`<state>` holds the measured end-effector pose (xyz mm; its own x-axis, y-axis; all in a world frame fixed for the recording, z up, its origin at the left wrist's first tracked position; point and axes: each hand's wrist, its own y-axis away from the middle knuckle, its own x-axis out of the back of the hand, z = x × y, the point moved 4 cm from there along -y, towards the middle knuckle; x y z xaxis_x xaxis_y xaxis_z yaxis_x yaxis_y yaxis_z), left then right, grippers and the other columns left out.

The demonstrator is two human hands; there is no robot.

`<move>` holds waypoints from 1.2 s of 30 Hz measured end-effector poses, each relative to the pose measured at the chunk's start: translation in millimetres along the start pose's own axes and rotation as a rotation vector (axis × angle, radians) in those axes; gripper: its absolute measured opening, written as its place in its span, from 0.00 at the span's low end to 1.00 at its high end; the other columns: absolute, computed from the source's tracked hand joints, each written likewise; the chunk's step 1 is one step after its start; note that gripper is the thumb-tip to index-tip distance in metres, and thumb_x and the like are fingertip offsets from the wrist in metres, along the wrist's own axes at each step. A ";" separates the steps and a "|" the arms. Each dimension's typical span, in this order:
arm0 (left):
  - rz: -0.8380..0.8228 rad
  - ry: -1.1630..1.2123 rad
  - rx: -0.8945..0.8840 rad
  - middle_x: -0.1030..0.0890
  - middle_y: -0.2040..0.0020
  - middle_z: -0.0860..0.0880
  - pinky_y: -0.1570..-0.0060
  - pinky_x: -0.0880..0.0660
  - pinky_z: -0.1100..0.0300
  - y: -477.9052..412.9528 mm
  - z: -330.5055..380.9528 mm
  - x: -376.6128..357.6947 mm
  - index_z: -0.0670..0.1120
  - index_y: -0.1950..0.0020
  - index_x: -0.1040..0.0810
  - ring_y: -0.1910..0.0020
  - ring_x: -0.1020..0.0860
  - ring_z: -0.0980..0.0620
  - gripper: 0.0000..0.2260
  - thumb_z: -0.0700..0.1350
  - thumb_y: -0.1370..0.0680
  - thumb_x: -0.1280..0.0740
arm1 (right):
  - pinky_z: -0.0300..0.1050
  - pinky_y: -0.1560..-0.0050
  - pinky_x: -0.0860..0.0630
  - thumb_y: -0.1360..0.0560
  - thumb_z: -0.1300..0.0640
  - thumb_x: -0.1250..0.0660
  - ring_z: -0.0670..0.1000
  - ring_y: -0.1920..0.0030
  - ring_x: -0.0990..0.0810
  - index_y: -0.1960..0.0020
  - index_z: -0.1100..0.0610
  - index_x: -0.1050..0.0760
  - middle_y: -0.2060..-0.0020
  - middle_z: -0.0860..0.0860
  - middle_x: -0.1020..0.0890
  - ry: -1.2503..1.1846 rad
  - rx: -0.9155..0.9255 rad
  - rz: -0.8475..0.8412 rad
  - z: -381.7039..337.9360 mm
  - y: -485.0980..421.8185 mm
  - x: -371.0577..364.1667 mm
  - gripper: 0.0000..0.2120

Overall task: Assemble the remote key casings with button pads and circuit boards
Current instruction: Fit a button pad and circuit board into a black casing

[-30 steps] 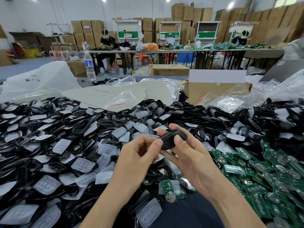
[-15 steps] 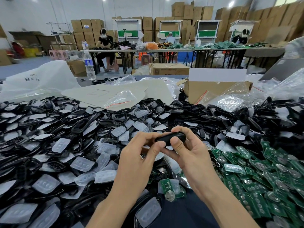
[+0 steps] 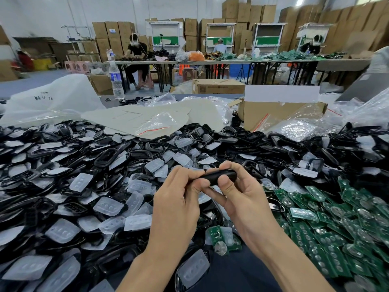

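One black key casing [image 3: 219, 177], centre frame, pinched edge-on between my left hand [image 3: 176, 205] and right hand [image 3: 242, 199], fingers curled round it. Step judged: pressing it closed. Next needs an even squeeze along the seam. Circuit boards [image 3: 328, 232] lie lower right.

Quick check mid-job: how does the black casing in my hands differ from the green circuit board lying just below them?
Colour: the black casing is glossy; the green circuit board carries a silver coin cell.
Pose: the casing is held up edge-on, pinched by the left hand and right hand; the board lies flat, untouched.
Shape: the casing is rounded, the board thin and flat.
Both are small key parts.
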<state>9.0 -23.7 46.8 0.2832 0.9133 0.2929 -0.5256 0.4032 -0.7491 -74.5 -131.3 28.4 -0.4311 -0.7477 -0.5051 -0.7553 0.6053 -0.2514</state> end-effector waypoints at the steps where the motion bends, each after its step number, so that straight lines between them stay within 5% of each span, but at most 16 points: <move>1: 0.005 -0.001 0.001 0.25 0.60 0.60 0.64 0.35 0.76 0.2 0.1 -0.4 0.48 0.53 0.22 0.63 0.27 0.63 0.04 0.40 0.21 0.33 | 0.45 0.45 0.19 0.25 0.58 0.31 0.56 0.48 0.14 0.52 0.51 0.17 0.52 0.57 0.15 -0.001 -0.002 0.000 0.2 0.2 0.2 0.05; 9: 0.004 -0.006 -0.005 0.26 0.59 0.60 0.62 0.34 0.75 0.0 -2.4 -1.6 0.49 0.53 0.22 0.61 0.27 0.62 0.05 0.39 0.22 0.34 | 0.46 0.43 0.19 0.25 0.59 0.30 0.57 0.46 0.15 0.50 0.56 0.19 0.52 0.58 0.15 -0.034 -0.011 -0.012 0.3 -0.3 -0.3 0.05; 15: -0.135 0.162 0.115 0.22 0.51 0.60 0.54 0.28 0.71 -2.7 -6.6 -7.6 0.60 0.48 0.22 0.49 0.21 0.57 0.05 0.56 0.22 0.34 | 0.43 0.48 0.18 0.28 0.59 0.31 0.54 0.49 0.14 0.49 0.57 0.20 0.56 0.54 0.15 -0.097 -0.034 0.036 -2.5 -1.7 2.4 0.07; 29: -0.061 0.112 0.160 0.22 0.58 0.56 0.66 0.30 0.65 -4.3 -4.6 -2.5 0.52 0.55 0.18 0.61 0.23 0.53 0.04 0.44 0.25 0.32 | 0.45 0.46 0.18 0.26 0.61 0.32 0.56 0.49 0.14 0.51 0.58 0.21 0.53 0.58 0.15 -0.138 -0.060 0.004 1.1 1.1 -3.1 0.05; 36: -0.045 0.171 0.182 0.20 0.56 0.58 0.60 0.27 0.66 -4.5 -6.9 -2.0 0.59 0.53 0.21 0.55 0.20 0.54 0.06 0.46 0.22 0.33 | 0.42 0.46 0.19 0.32 0.51 0.25 0.54 0.46 0.14 0.53 0.49 0.15 0.52 0.54 0.14 0.080 0.029 0.055 -5.1 -0.4 0.3 0.09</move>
<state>16.3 -27.8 45.5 0.4326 0.8775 0.2072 -0.6408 0.4609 -0.6139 -76.8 -133.2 32.5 -0.5110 -0.7317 -0.4512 -0.7152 0.6531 -0.2491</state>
